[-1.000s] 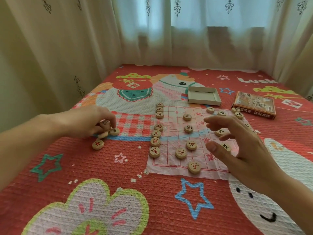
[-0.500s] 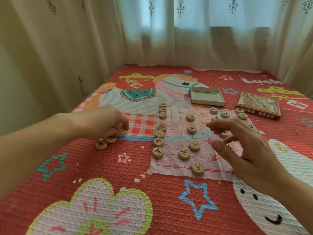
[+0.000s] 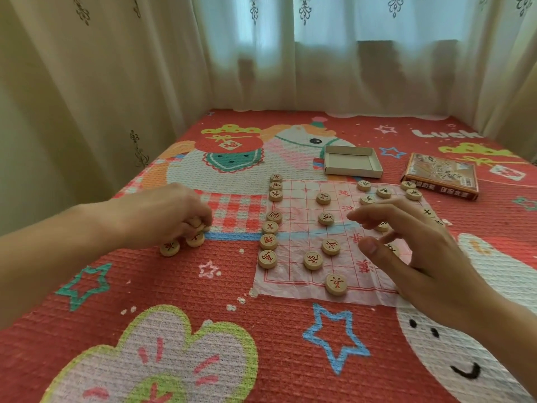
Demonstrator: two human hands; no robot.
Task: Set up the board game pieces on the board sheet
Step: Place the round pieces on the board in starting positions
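Note:
A thin paper board sheet [image 3: 293,282] with a red grid lies on the mat. Several round wooden pieces with red characters stand in a column along its left edge [image 3: 267,259], and more dot its middle [image 3: 325,218] and far right side [image 3: 384,192]. Left of the sheet, my left hand [image 3: 162,212] curls its fingers round a wooden piece [image 3: 197,221], above two loose pieces [image 3: 169,247] on the mat. Above the sheet's right half my right hand [image 3: 406,248] hovers with fingers spread, holding nothing and hiding some pieces.
A colourful red cartoon mat [image 3: 180,301] covers the surface. An open shallow cardboard tray [image 3: 352,160] and the game's box lid [image 3: 441,175] lie beyond the sheet. Curtains [image 3: 116,68] close off the far and left sides.
My left hand has drawn its fingers in round a piece from the loose group left of the sheet. My right hand keeps hovering over the sheet's right half.

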